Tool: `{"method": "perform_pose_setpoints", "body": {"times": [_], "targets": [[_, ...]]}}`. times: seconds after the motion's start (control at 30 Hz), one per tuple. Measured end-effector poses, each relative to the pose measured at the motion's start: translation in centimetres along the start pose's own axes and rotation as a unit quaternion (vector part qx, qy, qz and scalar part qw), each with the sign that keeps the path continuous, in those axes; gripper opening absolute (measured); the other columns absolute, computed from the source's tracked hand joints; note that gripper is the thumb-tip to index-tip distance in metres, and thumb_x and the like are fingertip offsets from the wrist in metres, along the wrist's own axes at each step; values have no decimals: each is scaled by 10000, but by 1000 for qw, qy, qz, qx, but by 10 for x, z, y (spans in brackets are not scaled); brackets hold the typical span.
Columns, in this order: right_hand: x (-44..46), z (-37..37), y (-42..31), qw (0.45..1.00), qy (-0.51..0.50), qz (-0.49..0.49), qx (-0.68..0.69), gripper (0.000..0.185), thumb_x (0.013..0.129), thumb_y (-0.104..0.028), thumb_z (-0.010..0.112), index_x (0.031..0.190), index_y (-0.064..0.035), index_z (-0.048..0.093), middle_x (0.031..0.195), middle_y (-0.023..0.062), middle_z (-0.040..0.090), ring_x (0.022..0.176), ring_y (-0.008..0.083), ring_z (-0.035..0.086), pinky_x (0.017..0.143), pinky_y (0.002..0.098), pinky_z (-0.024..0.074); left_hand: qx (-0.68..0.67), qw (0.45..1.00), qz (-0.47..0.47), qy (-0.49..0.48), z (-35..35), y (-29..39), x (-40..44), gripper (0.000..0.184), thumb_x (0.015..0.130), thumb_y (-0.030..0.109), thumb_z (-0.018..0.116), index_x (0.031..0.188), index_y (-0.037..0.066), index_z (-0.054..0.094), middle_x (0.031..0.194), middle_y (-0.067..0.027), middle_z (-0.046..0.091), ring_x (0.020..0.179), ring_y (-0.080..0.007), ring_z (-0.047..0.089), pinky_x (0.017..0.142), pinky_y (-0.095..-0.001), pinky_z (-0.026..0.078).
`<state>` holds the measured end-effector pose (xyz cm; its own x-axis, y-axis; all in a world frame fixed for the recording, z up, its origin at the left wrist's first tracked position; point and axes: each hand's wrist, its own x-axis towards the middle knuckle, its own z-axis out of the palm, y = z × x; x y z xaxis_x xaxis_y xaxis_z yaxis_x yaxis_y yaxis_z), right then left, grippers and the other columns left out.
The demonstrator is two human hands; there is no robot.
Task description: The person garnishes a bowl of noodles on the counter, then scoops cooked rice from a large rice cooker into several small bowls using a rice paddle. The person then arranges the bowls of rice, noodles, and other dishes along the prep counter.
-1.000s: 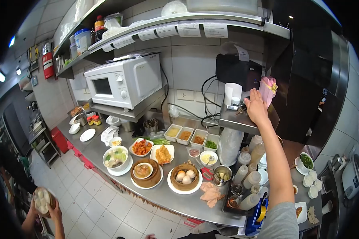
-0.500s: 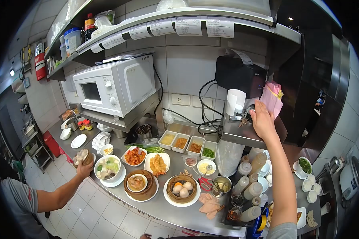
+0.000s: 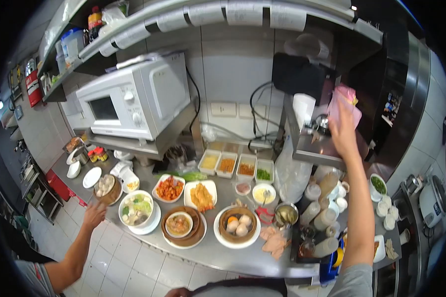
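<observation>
My right hand [image 3: 343,132] reaches over the metal shelf, fingers stretched upward in front of a pink plastic bag [image 3: 348,99]; whether they touch it I cannot tell. A shiny round metal object [image 3: 322,123] sits just left of the hand, near a white paper roll [image 3: 303,108]. Only a sliver of my left hand [image 3: 177,292] shows at the bottom edge, its fingers hidden. On the counter are a bamboo steamer of dumplings [image 3: 238,241], a second steamer [image 3: 198,237] with a small bowl inside, and a soup bowl [image 3: 136,223].
A co-worker's hand [image 3: 95,214] is beside a dumpling steamer [image 3: 107,194] at left. A microwave [image 3: 148,99] stands above the counter. Topping tubs [image 3: 226,174], red scissors [image 3: 265,215] and squeeze bottles [image 3: 326,219] lie along the work surface.
My right hand has shifted off the shiny metal object toward the pink bag. The co-worker's hand has let go of the dumpling steamer, which now stands on the counter. The view has moved.
</observation>
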<state>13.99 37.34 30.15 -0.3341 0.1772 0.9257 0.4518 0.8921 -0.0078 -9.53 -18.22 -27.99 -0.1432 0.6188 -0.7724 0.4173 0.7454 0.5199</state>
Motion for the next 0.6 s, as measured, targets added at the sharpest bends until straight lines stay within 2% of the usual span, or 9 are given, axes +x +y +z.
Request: {"method": "perform_pose_setpoints", "body": {"times": [0.07,0.13,0.17,0.23,0.27,0.37,0.43,0.53,0.6], "targets": [[4,-21,-19,996,74,-38,5,380,882,-111,501,1246,-9,456,1236,167,495,1135,301,475,972,359,349,99,990,64,-77,-17,13,-20,317,887,264,499,1080,31,592,946,-90,634,799,-185,597,719,-321,489],[-21,-21,-43,960,188,47,204,253,908,-62,452,1139,9,525,1124,108,552,1041,205,527,893,288,398,183,963,139,-143,-41,38,-39,328,884,281,505,1075,31,600,954,-84,635,807,-177,593,728,-316,485],[-39,-28,-77,956,200,67,204,199,920,-49,424,1067,20,539,1040,69,557,988,139,524,846,245,404,203,949,178,-164,-56,56,-49,334,883,289,508,1072,31,604,958,-82,636,811,-173,591,733,-313,484],[-96,-33,-127,956,91,122,249,167,908,-74,441,995,22,546,988,88,566,902,151,533,815,273,418,169,938,245,-178,-90,105,-75,346,881,306,515,1066,30,612,966,-76,637,819,-166,586,742,-308,480],[-132,-21,-155,936,71,144,312,157,895,-89,459,942,15,566,914,92,584,856,164,545,800,290,427,107,971,132,-169,-100,137,-92,349,910,280,488,1093,8,610,1022,-84,646,905,-184,591,836,-314,459],[-223,5,-202,914,-165,146,341,106,831,-8,529,873,2,625,747,67,622,633,148,591,591,276,477,-206,955,180,-113,-130,202,-134,358,955,283,424,1181,39,556,1026,-82,637,957,-166,594,865,-309,457],[-292,34,-222,763,-239,413,436,164,839,-12,502,948,18,621,744,71,635,655,135,615,574,258,480,-294,923,236,-77,-129,207,-116,383,966,261,391,1300,74,411,1033,-87,623,984,-170,595,829,-299,471],[-367,60,-211,715,-340,482,376,247,860,-27,463,1082,36,553,787,91,622,641,135,611,559,240,480,-379,904,199,-5,-123,222,-84,491,968,203,383,1395,68,181,1137,-144,567,1019,-218,591,877,-316,466],[-374,67,-203,642,-351,558,391,326,878,-37,441,1197,27,448,834,110,610,651,149,608,592,248,501,-445,873,199,-31,-124,233,-58,545,963,184,392,1404,106,82,1163,-169,544,1026,-234,590,870,-328,474]]}}
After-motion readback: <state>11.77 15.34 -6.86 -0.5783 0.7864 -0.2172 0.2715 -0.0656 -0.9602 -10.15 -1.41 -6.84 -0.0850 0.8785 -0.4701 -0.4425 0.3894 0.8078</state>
